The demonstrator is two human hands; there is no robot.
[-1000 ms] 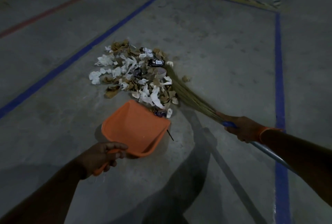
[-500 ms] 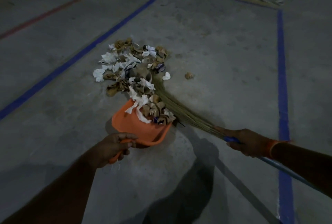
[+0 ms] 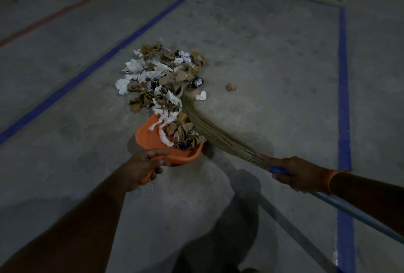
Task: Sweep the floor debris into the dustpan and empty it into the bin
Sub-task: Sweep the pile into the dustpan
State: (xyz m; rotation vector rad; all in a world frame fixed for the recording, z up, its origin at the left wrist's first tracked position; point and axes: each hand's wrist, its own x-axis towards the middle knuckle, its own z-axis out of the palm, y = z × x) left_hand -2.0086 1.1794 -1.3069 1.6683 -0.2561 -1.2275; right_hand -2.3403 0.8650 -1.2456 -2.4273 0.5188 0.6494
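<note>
Debris (image 3: 162,80) lies heaped on the floor (image 3: 273,64), its near edge spilling into the dustpan (image 3: 148,139). The left hand (image 3: 142,167) grips the pan's handle; the right hand (image 3: 299,174) grips the broom (image 3: 209,132), bristles against the pile's right edge. Bare concrete lies beyond, bounded by blue lines (image 3: 343,80).

Grey concrete floor (image 3: 273,58) bears a debris pile (image 3: 161,75), orange dustpan (image 3: 148,139), blue lines (image 3: 343,88).

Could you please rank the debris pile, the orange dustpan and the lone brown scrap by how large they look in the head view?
1. debris pile
2. orange dustpan, partly covered by debris
3. lone brown scrap
</note>
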